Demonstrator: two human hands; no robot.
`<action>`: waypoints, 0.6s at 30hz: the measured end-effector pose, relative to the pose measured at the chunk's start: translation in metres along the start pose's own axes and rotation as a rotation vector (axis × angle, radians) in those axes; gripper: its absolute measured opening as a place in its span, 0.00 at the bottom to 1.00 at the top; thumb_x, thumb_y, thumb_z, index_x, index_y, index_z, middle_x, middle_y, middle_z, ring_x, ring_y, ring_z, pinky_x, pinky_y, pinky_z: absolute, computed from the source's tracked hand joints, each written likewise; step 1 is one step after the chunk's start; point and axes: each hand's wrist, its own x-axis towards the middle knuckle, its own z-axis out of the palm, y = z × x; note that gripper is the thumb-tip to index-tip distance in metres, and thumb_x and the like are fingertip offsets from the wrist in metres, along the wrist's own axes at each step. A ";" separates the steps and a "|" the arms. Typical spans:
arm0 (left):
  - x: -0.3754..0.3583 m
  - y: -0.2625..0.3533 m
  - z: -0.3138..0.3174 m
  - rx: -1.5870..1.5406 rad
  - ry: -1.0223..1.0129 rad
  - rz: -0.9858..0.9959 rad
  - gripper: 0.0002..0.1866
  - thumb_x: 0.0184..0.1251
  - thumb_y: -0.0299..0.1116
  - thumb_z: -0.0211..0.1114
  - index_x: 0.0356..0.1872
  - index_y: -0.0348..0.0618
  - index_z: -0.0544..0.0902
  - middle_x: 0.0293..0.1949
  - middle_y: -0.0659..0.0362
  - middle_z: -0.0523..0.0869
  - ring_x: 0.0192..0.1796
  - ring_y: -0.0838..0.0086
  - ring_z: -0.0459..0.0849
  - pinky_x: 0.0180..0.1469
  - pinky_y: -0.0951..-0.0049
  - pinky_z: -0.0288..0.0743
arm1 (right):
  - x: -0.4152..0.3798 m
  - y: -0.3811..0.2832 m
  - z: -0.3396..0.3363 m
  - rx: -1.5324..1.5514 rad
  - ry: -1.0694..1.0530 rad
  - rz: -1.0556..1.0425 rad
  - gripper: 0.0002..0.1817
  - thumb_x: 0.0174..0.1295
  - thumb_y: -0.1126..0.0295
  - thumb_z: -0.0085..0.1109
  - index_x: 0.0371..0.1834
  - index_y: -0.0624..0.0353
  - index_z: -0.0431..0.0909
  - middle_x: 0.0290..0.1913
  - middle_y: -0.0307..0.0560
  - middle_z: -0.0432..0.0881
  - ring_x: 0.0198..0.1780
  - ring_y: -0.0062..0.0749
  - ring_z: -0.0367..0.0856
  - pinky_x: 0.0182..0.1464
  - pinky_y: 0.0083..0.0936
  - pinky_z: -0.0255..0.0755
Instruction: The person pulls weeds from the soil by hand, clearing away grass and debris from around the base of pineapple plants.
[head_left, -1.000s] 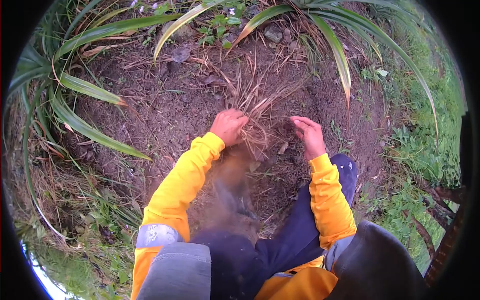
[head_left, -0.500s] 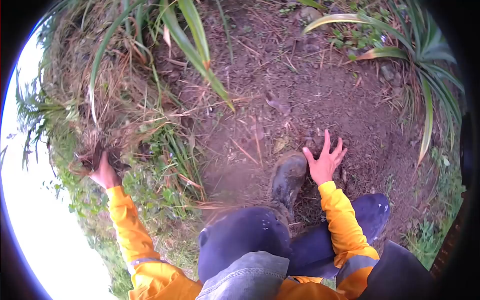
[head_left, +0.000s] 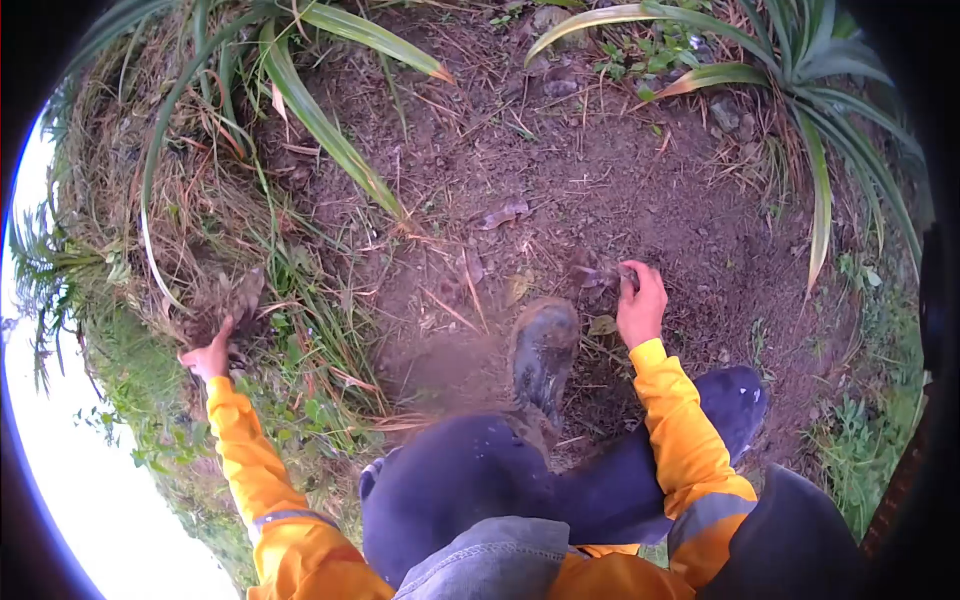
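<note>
My left hand [head_left: 208, 356] is at the grassy bank on the left, around a clump of brown dry leaves [head_left: 222, 308]. Its thumb shows, but the leaves cover most of the other fingers. Low over the bare soil, just right of my boot [head_left: 545, 350], my right hand [head_left: 643, 303] has its thumb and fingers pinched together. A dry, curled leaf [head_left: 597, 277] is at those fingertips. Another brown leaf [head_left: 505, 213] lies farther up the path, and a yellowish leaf [head_left: 518, 288] lies close to the boot toe.
Long strap-like leaves [head_left: 335, 125] hang over the path from the left bank. A spiky plant [head_left: 815, 95] grows at the upper right. Dry straw covers the bank [head_left: 190, 210]. My bent knee [head_left: 455, 485] takes up the lower middle.
My right hand has gone from spread fingers to a pinch at a dry leaf. The left hand stays at the bank with the leaf clump. The view has shifted slightly.
</note>
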 end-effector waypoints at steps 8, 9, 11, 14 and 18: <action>-0.352 0.124 -0.006 -0.907 -1.029 0.599 0.65 0.48 0.37 0.89 0.85 0.45 0.54 0.80 0.46 0.63 0.78 0.52 0.68 0.76 0.47 0.68 | -0.012 -0.147 0.036 0.846 -0.513 0.421 0.10 0.76 0.71 0.62 0.56 0.60 0.82 0.39 0.37 0.85 0.40 0.19 0.79 0.43 0.23 0.76; -0.376 0.137 0.005 -0.976 -1.228 0.611 0.64 0.49 0.37 0.89 0.85 0.44 0.53 0.81 0.48 0.62 0.78 0.54 0.67 0.76 0.50 0.68 | -0.017 -0.165 0.053 0.938 -0.557 0.458 0.13 0.78 0.67 0.62 0.59 0.61 0.81 0.43 0.37 0.84 0.42 0.19 0.79 0.44 0.23 0.75; -0.384 0.136 0.055 -0.928 -1.302 0.859 0.61 0.50 0.37 0.89 0.83 0.41 0.57 0.80 0.51 0.64 0.78 0.59 0.69 0.74 0.56 0.70 | -0.024 -0.179 0.103 1.354 -0.756 0.640 0.30 0.80 0.46 0.58 0.72 0.58 0.73 0.64 0.45 0.78 0.63 0.22 0.74 0.67 0.29 0.69; -0.371 0.142 0.081 -0.994 -1.137 0.622 0.22 0.66 0.28 0.80 0.58 0.34 0.84 0.54 0.58 0.89 0.56 0.76 0.85 0.63 0.72 0.78 | 0.005 -0.170 0.078 1.563 -1.332 0.835 0.63 0.68 0.19 0.43 0.90 0.57 0.38 0.90 0.48 0.42 0.89 0.41 0.43 0.86 0.57 0.38; -0.292 0.111 0.058 -0.744 -0.825 0.532 0.06 0.69 0.27 0.78 0.40 0.35 0.90 0.38 0.62 0.92 0.40 0.82 0.85 0.49 0.77 0.79 | 0.032 -0.150 0.020 1.172 -1.262 0.665 0.40 0.79 0.40 0.53 0.81 0.60 0.67 0.80 0.52 0.72 0.80 0.44 0.70 0.78 0.50 0.67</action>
